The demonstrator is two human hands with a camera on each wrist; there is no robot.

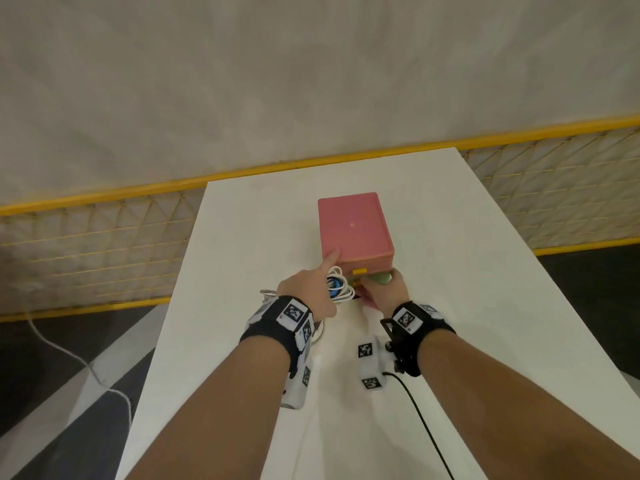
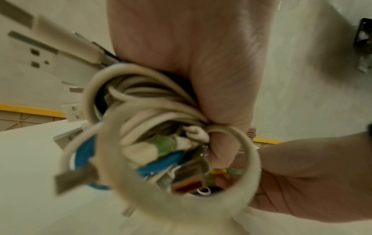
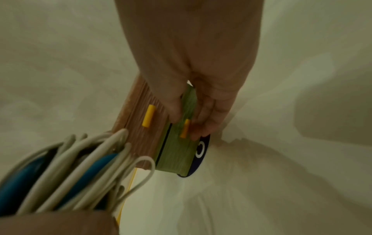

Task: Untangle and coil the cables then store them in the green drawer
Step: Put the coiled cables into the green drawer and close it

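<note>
Left hand (image 1: 308,292) grips a bundle of coiled cables (image 1: 341,285), white and blue loops bunched in its curled fingers, at the centre of the head view; its forefinger stretches up onto the near left corner of the pink box (image 1: 353,226). Right hand (image 1: 381,292), just right of the bundle, pinches the front of the green drawer (image 3: 177,152), fingers at its yellow handle (image 3: 184,128). That drawer sits low in the box on the white table (image 1: 450,271).
</note>
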